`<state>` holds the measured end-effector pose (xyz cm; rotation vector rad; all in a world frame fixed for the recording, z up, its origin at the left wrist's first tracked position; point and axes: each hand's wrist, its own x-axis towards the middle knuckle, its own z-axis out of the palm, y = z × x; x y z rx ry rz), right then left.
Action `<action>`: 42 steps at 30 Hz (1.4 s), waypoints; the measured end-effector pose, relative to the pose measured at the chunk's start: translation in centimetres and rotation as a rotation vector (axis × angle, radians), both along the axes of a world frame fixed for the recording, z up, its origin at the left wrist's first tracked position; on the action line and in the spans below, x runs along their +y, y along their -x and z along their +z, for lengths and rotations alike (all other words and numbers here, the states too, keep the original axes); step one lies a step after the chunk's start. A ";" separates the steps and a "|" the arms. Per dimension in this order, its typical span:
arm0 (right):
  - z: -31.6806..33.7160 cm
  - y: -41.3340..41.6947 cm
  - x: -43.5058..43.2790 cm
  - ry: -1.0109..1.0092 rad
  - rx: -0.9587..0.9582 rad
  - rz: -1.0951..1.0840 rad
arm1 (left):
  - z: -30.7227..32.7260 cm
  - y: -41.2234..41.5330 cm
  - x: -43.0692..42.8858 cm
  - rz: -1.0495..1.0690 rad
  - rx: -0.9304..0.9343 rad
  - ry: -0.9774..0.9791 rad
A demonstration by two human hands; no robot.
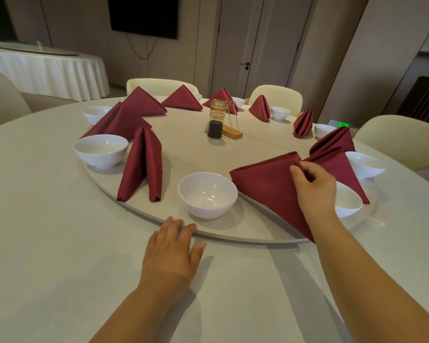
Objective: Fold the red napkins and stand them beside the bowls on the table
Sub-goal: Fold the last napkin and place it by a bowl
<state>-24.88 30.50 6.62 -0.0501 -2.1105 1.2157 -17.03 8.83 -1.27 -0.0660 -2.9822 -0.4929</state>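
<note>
A round turntable [233, 233] sits on a white round table [47, 243]. Several white bowls and red napkins ring the turntable. My right hand [313, 186] pinches the top edge of a red napkin [265, 186] folded into a triangle, which lies between a near bowl [207, 194] and another bowl [348, 201] partly hidden by my hand. My left hand [171, 248] lies flat on the table, fingertips touching the turntable's rim. A folded napkin [143, 164] stands upright beside the left bowl [100, 150]. More folded napkins stand further round.
A sauce jar [216, 120] and a wooden stand [232, 131] occupy the turntable's middle. Cream chairs [401, 137] surround the far side. Another covered table [47, 68] stands at the back left, a door [233, 45] behind.
</note>
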 end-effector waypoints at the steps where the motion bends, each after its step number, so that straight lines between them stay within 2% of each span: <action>1: 0.0 0.7 -0.3 -0.023 -0.002 0.010 | 0.1 0.0 0.0 -0.006 0.005 -0.007; 8: -1.1 3.3 -2.1 -0.214 -0.103 0.053 | -0.1 0.1 0.1 -0.031 0.018 0.020; 12: -1.9 3.0 -1.4 -0.306 -0.154 0.047 | -0.9 0.5 -0.1 -0.065 0.172 0.060; 16: -2.8 1.8 -0.4 -0.350 -0.243 0.026 | -1.5 0.6 0.0 -0.082 0.214 0.089; 22: -5.0 -0.7 0.2 -0.369 -0.217 -0.094 | -1.6 0.7 0.0 -0.094 0.284 0.070; 28: -5.7 -0.2 -0.1 -0.418 -0.255 -0.163 | -1.8 0.9 0.0 -0.085 0.274 0.067; 33: -5.8 0.1 -0.4 -0.365 -0.258 -0.168 | -2.1 1.2 0.1 -0.076 0.294 0.034; 37: -5.9 -0.2 -0.3 -0.330 -0.303 -0.089 | -2.4 1.3 0.0 -0.078 0.307 0.035; 39: -5.9 -0.5 0.0 -0.184 -0.230 -0.041 | -2.5 1.3 0.0 -0.080 0.323 0.017; 42: -4.9 -0.6 0.9 0.103 0.012 -0.039 | -2.6 1.4 0.0 -0.085 0.324 -0.009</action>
